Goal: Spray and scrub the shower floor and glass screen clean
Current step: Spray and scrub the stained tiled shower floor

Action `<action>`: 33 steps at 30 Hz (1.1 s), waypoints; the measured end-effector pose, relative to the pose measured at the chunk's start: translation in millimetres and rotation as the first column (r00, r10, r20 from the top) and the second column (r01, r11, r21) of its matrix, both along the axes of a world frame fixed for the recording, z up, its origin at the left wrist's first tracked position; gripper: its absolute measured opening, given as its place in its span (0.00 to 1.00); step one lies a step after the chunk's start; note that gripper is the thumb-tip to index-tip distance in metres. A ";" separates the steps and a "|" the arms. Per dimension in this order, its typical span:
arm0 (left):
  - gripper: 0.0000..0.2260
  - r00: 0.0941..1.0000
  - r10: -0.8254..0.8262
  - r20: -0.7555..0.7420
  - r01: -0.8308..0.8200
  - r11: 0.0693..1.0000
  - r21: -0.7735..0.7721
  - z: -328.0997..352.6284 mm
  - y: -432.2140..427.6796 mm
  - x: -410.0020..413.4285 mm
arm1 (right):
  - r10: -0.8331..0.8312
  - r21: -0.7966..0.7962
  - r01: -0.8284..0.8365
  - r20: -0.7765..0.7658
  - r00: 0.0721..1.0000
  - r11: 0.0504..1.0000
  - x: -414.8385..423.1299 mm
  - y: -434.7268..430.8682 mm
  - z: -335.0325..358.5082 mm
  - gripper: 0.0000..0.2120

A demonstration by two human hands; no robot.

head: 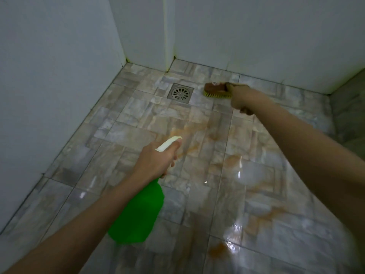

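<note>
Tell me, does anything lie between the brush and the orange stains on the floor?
Nothing visible does. Only bare tile separates the brush in the right hand from the orange stains; the drain sits to its left.

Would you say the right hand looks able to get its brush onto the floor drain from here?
Probably yes. The right hand grips the scrub brush, whose bristles are down at the floor right beside the drain. Only bare tile lies between them, and nothing blocks the way.
</note>
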State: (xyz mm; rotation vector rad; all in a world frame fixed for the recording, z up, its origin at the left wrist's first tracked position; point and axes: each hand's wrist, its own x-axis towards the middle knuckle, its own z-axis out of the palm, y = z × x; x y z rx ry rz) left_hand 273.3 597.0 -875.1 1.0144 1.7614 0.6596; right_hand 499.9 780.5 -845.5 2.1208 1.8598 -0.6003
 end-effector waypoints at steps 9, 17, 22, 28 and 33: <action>0.24 1.000 0.014 -0.007 -0.014 1.000 -0.024 -5.5 -28.3 5.9 | -0.006 -0.032 0.004 -0.049 0.999 0.999 1.9 -52.0 3.4 0.38; 0.25 0.992 0.037 -0.122 -0.040 0.999 -0.015 -0.5 -26.9 -16.5 | 0.123 -0.023 -0.125 -0.070 0.990 0.992 -14.4 -109.2 -3.9 0.43; 0.26 0.985 0.140 -0.104 -0.145 0.989 -0.035 -0.9 -34.1 -24.1 | 0.115 -0.086 -0.120 -0.058 0.992 0.989 -17.9 -109.6 14.9 0.41; 0.23 0.986 0.161 -0.043 -0.162 0.987 -0.006 7.8 -36.4 -47.1 | 0.236 -0.055 -0.245 -0.135 0.962 0.968 -40.0 -144.2 -1.0 0.44; 0.22 0.987 0.156 -0.035 -0.152 0.983 0.101 10.6 -43.8 -55.9 | 0.178 -0.056 -0.183 -0.084 0.980 0.982 -47.5 -119.3 10.7 0.39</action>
